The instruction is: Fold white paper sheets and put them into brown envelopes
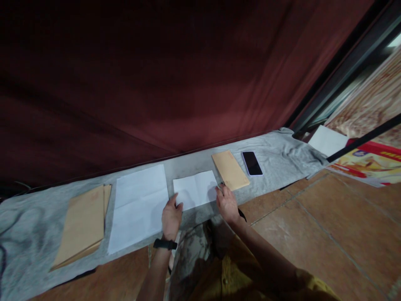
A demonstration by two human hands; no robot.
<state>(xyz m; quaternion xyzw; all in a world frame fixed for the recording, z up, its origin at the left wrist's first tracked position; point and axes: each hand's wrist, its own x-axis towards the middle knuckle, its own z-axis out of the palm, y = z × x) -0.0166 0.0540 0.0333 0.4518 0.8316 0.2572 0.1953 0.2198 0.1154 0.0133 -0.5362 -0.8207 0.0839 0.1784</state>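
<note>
A small folded white sheet lies on a grey cloth spread along the floor. My left hand rests at the sheet's near left corner, thumb touching its edge, fingers curled under. My right hand presses on the sheet's right edge, fingers bent down on the paper. A black watch band circles my left wrist. A larger white sheet lies flat just left of the folded one.
A brown envelope and a dark phone lie to the right on the cloth. Stacked brown envelopes sit at the left. A dark red curtain hangs behind. Tiled floor and printed posters are at the right.
</note>
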